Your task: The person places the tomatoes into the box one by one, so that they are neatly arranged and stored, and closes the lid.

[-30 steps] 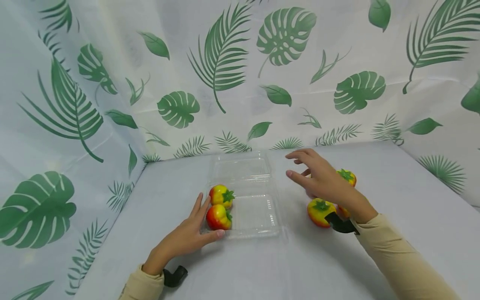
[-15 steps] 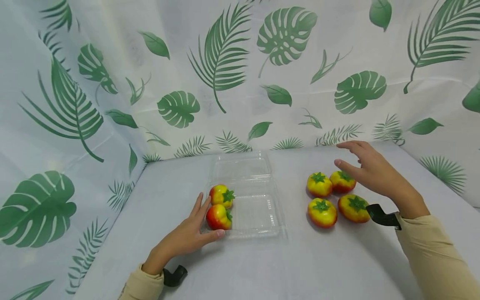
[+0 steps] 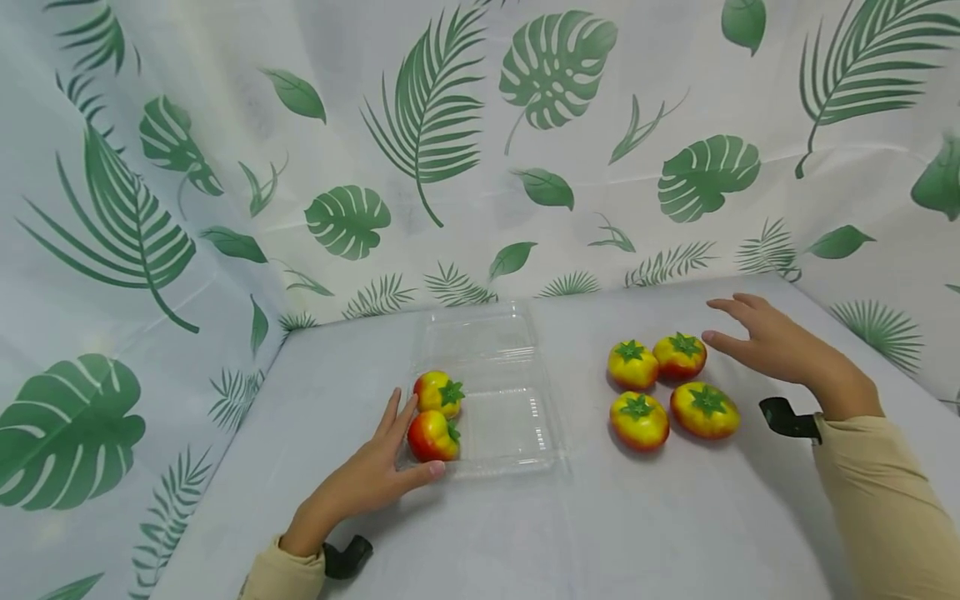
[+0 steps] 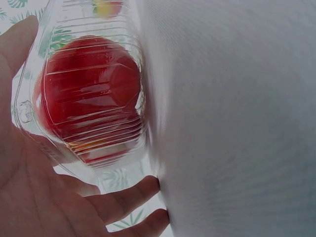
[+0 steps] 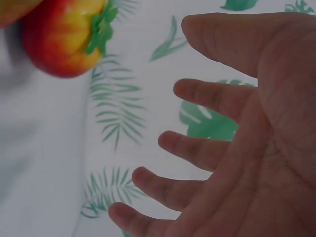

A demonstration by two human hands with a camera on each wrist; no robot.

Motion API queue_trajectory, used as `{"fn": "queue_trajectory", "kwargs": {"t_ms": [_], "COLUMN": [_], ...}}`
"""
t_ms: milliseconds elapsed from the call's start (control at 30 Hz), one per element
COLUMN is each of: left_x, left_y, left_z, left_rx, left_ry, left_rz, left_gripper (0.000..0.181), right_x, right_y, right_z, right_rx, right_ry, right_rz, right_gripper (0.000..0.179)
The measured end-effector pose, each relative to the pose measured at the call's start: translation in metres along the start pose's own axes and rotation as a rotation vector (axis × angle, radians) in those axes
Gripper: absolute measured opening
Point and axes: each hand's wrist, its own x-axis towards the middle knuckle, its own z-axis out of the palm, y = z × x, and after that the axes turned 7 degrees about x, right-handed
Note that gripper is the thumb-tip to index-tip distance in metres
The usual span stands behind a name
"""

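A clear plastic clamshell box (image 3: 502, 425) lies unfolded, its lid (image 3: 480, 335) laid back toward the wall. Two red-and-yellow toy persimmons with green leafy caps, one behind (image 3: 435, 393) and one in front (image 3: 432, 437), sit along the box's left side. My left hand (image 3: 375, 473) rests at that side with fingers spread; in the left wrist view, a red persimmon (image 4: 94, 84) shows through the ribbed plastic. Just right of the loose persimmons, my right hand (image 3: 780, 346) hovers with parted fingers and holds nothing. The right wrist view shows its bare palm (image 5: 247, 148) facing a persimmon (image 5: 66, 37).
Several loose persimmons form a cluster right of the box: back left (image 3: 632, 365), back right (image 3: 679, 357), front left (image 3: 639, 421) and front right (image 3: 705, 410). White cloth covers the table (image 3: 480, 542). A leaf-patterned curtain (image 3: 450, 242) closes off the back and sides.
My right hand has swung right, from between the box and the loose persimmons to their far side, uncovering them. The left hand keeps its place at the box. The head view has shifted slightly.
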Motion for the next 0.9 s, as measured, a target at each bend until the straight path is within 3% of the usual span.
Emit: {"fn": "queue_trajectory", "kwargs": {"t_ms": [367,767,900], "left_x": [0.0,0.0,-0.001], "left_y": [-0.001,0.001,0.002], "left_z": [0.0,0.0,-0.001], "left_rx": [-0.003,0.001,-0.006], "left_ry": [-0.003,-0.001,-0.001], "left_rz": [0.014,0.009,0.008], "left_gripper": [0.108,0.109,0.11], "right_x": [0.001,0.005,0.008], "right_y": [0.03,0.035,0.035], "right_z": [0.008,0.021,0.025], "right_rx": [-0.002,0.03,0.043], "right_ry": [-0.081,-0.18,-0.168], "right_rz": [0.018,0.066,0.055], "right_gripper": [0.066,0.067,0.073]}}
